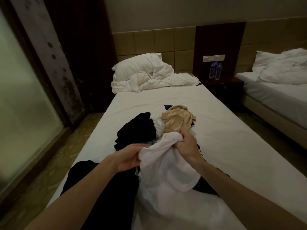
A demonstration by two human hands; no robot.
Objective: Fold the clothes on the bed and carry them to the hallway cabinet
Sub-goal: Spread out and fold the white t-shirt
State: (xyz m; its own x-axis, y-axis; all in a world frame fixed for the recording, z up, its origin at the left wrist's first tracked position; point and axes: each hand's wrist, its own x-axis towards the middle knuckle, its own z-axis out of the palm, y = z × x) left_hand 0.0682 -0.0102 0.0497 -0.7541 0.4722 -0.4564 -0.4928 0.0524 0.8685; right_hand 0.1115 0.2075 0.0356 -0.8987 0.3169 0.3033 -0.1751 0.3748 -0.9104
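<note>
A white garment hangs bunched above the near half of the bed. My left hand grips its left edge and my right hand grips its upper fold. Behind it lies a heap of clothes: a black garment, a beige garment and a small white piece between them. Another black garment is spread over the bed's near left edge, partly under my left forearm.
A pillow and a crumpled white duvet lie at the bed's head. A dark nightstand with water bottles stands to the right, then a second bed. A frosted glass panel lines the left side.
</note>
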